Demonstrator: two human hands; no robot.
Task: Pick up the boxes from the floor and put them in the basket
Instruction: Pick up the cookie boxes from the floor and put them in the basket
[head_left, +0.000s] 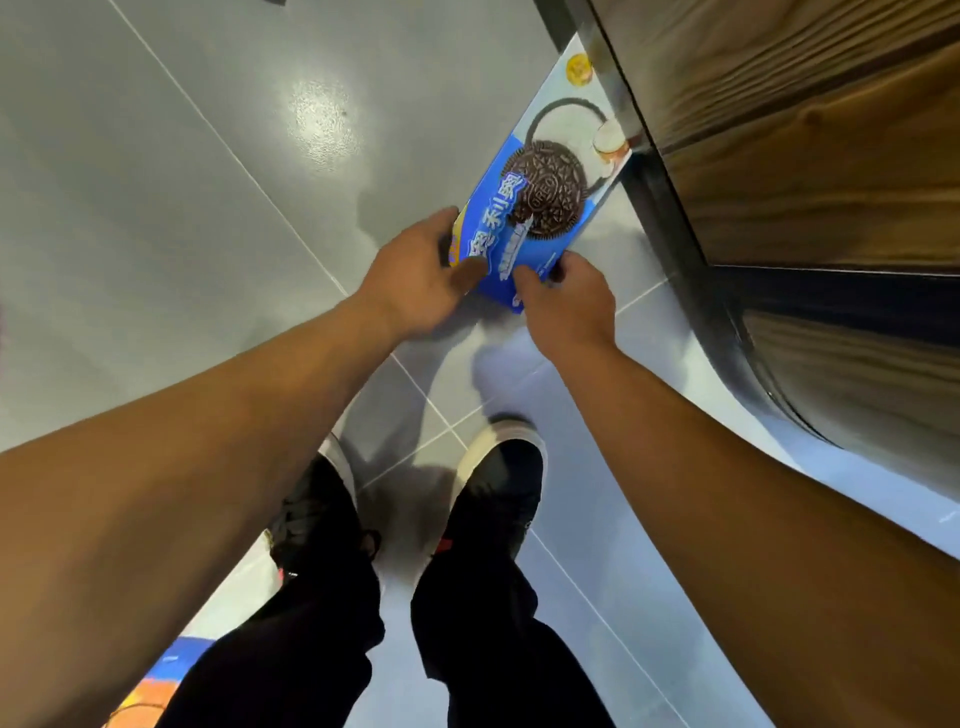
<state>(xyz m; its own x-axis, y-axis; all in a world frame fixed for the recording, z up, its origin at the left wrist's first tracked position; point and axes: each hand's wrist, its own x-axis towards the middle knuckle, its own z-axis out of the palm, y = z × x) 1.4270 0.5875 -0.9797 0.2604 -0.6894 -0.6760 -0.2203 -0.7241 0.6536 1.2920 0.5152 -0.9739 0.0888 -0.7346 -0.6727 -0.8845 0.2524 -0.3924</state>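
A flat blue and white cookie box (556, 171) with a dark sandwich cookie printed on it is in the middle of the view, above the grey tiled floor. My left hand (415, 280) grips its near left corner, thumb on the printed face. My right hand (566, 301) pinches the near right corner. The box's far end reaches toward a wooden cabinet. No basket is in view.
A wooden cabinet (810, 156) with a dark metal base runs along the right side. My two feet in dark shoes (498, 499) stand on the tiles below the box. A blue and orange object (156, 686) shows at the bottom left edge.
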